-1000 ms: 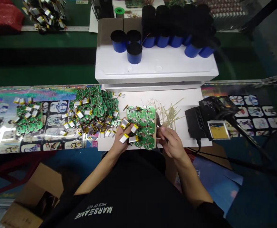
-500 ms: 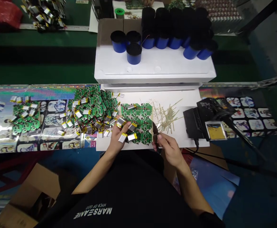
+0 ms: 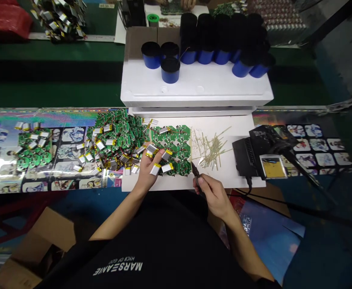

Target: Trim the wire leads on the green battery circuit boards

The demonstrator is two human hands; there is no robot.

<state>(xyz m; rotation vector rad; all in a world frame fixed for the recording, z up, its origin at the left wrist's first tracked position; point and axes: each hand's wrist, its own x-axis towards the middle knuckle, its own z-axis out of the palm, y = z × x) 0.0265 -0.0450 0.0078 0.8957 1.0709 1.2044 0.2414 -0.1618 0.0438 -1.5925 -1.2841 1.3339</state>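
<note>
A panel of green circuit boards (image 3: 180, 150) lies over the white work surface, with silver battery cells (image 3: 166, 167) with yellow ends wired to it. My left hand (image 3: 147, 172) grips its left side, thumb on top among the cells. My right hand (image 3: 215, 194) is closed round a dark hand tool that looks like pliers (image 3: 196, 171). The tool's narrow tip is at the panel's lower right edge, by a pale strip along that side. Whether the tip touches the strip I cannot tell. Right of the panel lies a pile of thin cut strips (image 3: 213, 152).
Left of the panel is a heap of boards and cells (image 3: 115, 136); farther left lies another panel (image 3: 34, 148). A white foam block (image 3: 197, 90) carries blue cups (image 3: 170, 72). A black soldering station (image 3: 245, 154) and sponge tray (image 3: 274, 166) stand right. Another person's hand (image 3: 188, 4) shows behind.
The panel has shifted slightly left and away from me with my left hand. The tool in my right hand has tilted, its tip now pointing up-left to the panel's edge.
</note>
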